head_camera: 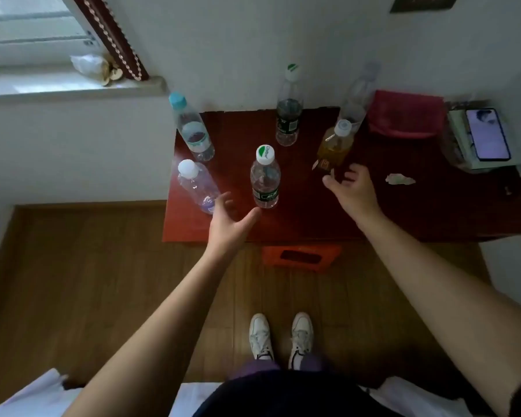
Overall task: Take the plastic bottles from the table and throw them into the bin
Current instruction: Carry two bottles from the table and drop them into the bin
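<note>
Several plastic bottles stand on the dark red table (298,218). A clear white-capped bottle (197,185) is at the front left, a green-labelled bottle (264,179) at the front middle, and a yellow-liquid bottle (333,147) to the right. Behind stand a blue-capped bottle (191,129), a dark-labelled bottle (288,109) and a clear bottle (357,97) against the wall. My left hand (227,221) is open, fingers spread between the white-capped and green-labelled bottles. My right hand (354,188) is open just in front of the yellow-liquid bottle. Neither hand holds anything.
An orange bin (301,256) sits on the wooden floor under the table's front edge. A red cloth (405,115), a phone (486,135) on a stack of books, and a crumpled scrap (399,179) lie on the table's right part. A white wall is behind.
</note>
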Demonstrator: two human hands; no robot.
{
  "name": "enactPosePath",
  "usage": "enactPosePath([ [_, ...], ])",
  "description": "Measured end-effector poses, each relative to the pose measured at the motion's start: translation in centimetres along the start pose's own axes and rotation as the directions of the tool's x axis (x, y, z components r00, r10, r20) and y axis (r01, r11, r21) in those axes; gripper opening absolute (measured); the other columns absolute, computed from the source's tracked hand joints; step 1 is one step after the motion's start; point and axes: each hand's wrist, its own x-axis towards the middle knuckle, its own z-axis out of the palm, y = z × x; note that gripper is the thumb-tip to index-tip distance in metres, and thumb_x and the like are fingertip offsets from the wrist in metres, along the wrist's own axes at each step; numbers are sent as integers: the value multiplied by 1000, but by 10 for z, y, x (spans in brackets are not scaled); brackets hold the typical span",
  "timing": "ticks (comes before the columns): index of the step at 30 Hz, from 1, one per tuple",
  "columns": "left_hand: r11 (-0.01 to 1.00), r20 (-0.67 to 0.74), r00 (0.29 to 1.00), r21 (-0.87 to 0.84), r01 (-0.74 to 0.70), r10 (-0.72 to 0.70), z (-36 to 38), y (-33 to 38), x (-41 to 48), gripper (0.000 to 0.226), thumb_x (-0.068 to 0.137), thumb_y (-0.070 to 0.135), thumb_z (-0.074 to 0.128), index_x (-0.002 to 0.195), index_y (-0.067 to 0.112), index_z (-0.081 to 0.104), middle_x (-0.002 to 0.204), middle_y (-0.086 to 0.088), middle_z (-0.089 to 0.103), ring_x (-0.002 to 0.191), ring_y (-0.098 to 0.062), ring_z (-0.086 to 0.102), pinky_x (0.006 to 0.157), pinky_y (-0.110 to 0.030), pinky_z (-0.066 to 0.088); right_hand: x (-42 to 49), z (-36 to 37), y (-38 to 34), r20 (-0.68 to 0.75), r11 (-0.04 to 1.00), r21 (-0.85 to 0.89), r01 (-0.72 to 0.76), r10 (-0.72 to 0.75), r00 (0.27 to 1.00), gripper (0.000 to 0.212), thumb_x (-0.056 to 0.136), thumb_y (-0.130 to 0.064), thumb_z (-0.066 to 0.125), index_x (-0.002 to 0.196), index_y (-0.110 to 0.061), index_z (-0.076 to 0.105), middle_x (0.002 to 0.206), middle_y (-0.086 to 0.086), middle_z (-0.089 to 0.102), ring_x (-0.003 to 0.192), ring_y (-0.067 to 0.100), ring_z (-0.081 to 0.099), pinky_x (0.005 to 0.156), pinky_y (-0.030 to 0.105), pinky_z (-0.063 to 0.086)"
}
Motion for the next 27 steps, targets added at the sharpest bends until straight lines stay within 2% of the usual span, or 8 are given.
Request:
enactPosePath([
  [2,1000,15,1000,17,3,-3,16,15,21,102,68,56,79,150,23,29,151,-2,43,138,-16,42,113,-40,39,20,4,-12,-67,1000,5,14,-14,998,92,66,-52,79,142,-19,40,137,0,54,121,15,57,103,38,49],
  [5,1000,42,999,-16,22,-21,34,21,47,114,57,60,80,152,32,23,153,-3,40,139,-20,43,107,-48,47,47,10,-18,-105,1000,8,11,-10,994,98,56,-55,80,140,-22,41,133,-2,57,119,15,59,100,37,51],
  [7,1000,47,999,-18,20,-19,38,13,58,108,57,57,81,148,33,29,147,0,47,132,-19,51,100,-48,53,56,12,-16,-103,999,-18,34,-35,994,91,61,-48,82,139,-23,43,132,-2,57,118,15,58,99,35,50],
  [10,999,39,999,-28,-21,22,44,11,61,77,62,47,81,130,30,49,123,8,65,111,-11,64,89,-47,58,62,10,-12,-96,997,-35,73,-76,992,72,70,-38,81,133,-23,49,128,-3,61,113,13,59,90,28,47],
  [13,999,-7,999,-28,-35,35,47,13,55,59,64,44,80,116,28,55,108,10,70,102,-7,67,90,-43,58,62,4,-8,-90,991,-79,109,-116,989,60,73,-36,80,125,-21,52,122,-4,63,103,9,59,83,25,43],
  [19,994,-32,997,-89,-68,66,42,19,29,55,69,42,81,115,27,55,106,9,70,99,-4,68,89,-39,59,59,-2,-7,18,970,-104,220,-219,975,80,70,-33,84,138,-25,43,132,-3,59,115,13,57,96,32,46],
  [23,993,-23,998,-96,-66,64,24,15,0,57,70,43,82,119,27,56,110,9,71,102,-5,68,91,-38,59,57,-3,-13,52,963,-170,211,-205,977,74,63,-44,83,129,-24,54,127,0,62,117,20,60,96,36,48],
  [27,994,-38,996,-79,-80,77,-6,-3,-48,55,75,36,82,123,25,57,113,11,70,103,-1,67,88,-28,58,-2,-10,2,150,955,-86,286,-271,951,63,67,-35,87,120,-20,56,115,-4,66,104,15,63,89,31,50],
])
